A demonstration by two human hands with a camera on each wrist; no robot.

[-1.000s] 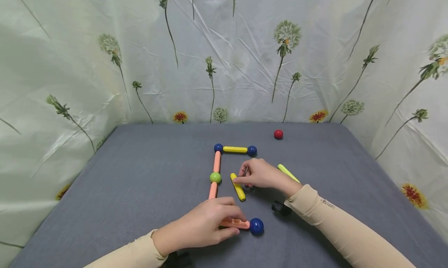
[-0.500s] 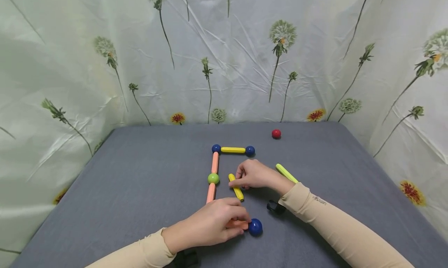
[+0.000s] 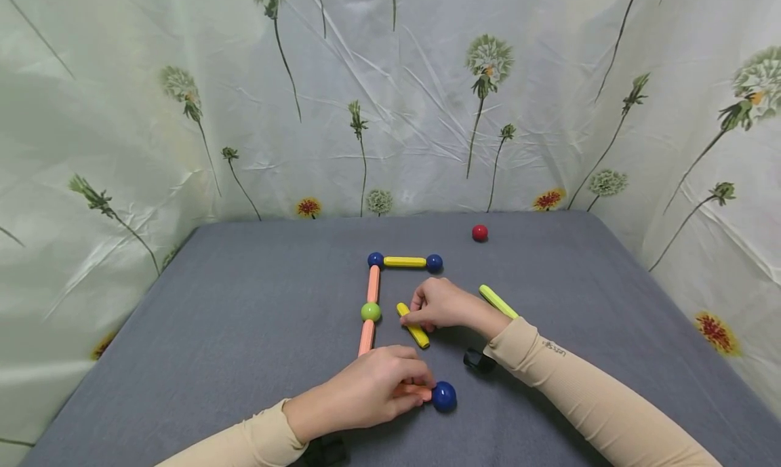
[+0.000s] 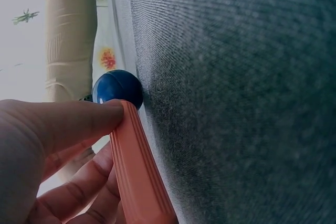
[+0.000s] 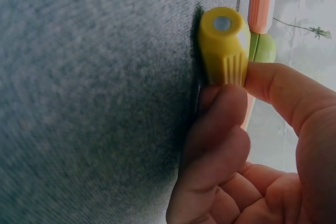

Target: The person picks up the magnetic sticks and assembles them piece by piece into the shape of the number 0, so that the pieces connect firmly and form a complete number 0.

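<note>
With thumb and fingers my left hand pinches an orange ribbed magnetic rod. At that rod's right end sits a blue ball; the other end is hidden under the hand. My right hand pinches a loose yellow magnetic rod, its metal-tipped end toward the right wrist camera. Left of it, a green ball joins two more orange rods, the upper one and the lower one. A blue corner ball, another yellow rod and a blue end ball complete the top line.
A red ball lies near the table's back edge. Beside the right forearm is a yellow-green rod, partly covered by the sleeve. The grey cloth-covered table ends at a flower-printed curtain.
My left hand has shifted slightly right along the orange rod toward the blue ball. The loose yellow rod has turned a little under my right fingers. The head view has drifted slightly.
</note>
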